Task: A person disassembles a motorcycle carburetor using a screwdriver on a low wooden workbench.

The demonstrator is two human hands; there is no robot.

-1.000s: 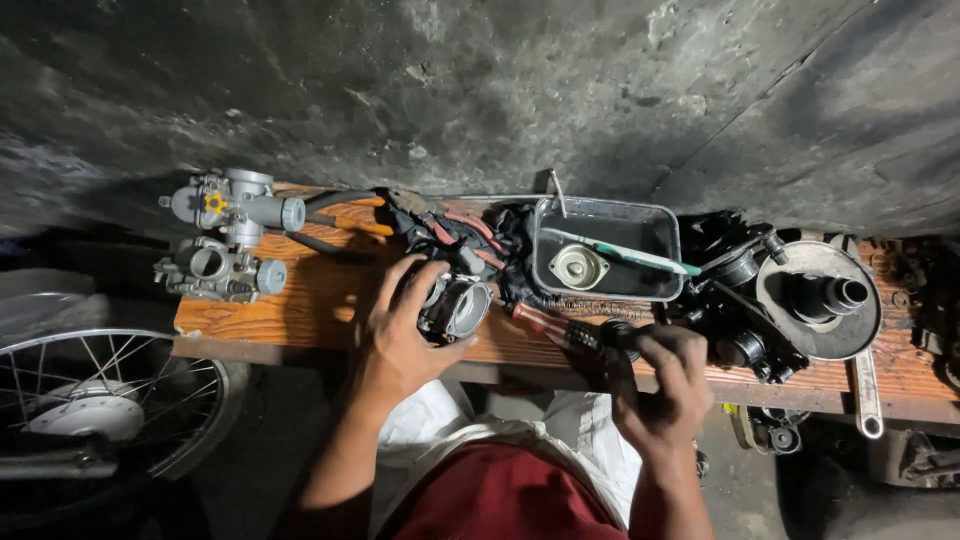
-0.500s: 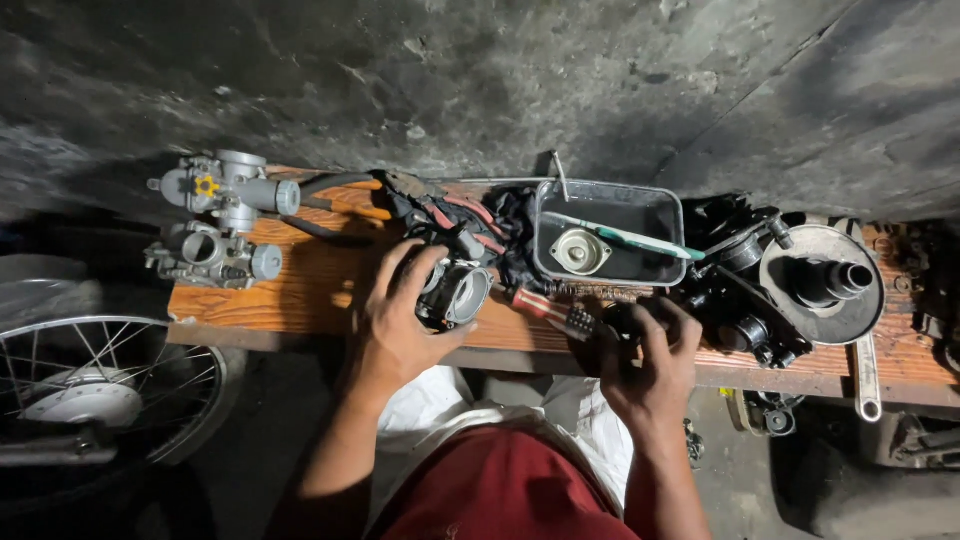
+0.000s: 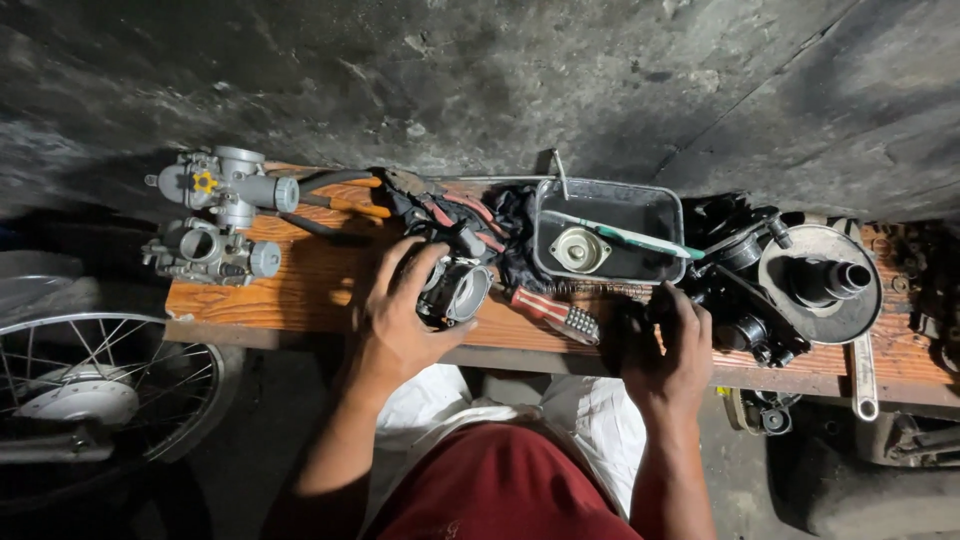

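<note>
Meanwhile the left hand (image 3: 400, 325) has kept its place on the wooden bench (image 3: 300, 290), fingers curled around a round grey carburettor body (image 3: 455, 290), thumb over its top; that part sits just left of the metal tray (image 3: 605, 195) and has not shifted over the last second. What has changed is the right hand (image 3: 665, 350): a second ago it was lower, near the bench's front edge below the tray; now it has come up and to the right, fingers closed over a small dark part at the tray's lower right corner, though what exactly it grips I cannot tell, since the fingers hide it. The red-handled screwdriver (image 3: 550, 312) lies untouched just below the tray, between the two hands. Inside the tray rest a round metal cap (image 3: 580, 248) and a green-handled brush (image 3: 625, 235). Two more carburettors (image 3: 215, 215) stand well left of the tray; a dark clutch-like assembly (image 3: 820, 285) sits to its right. So the left hand steadies its part while the right fetches something new
</note>
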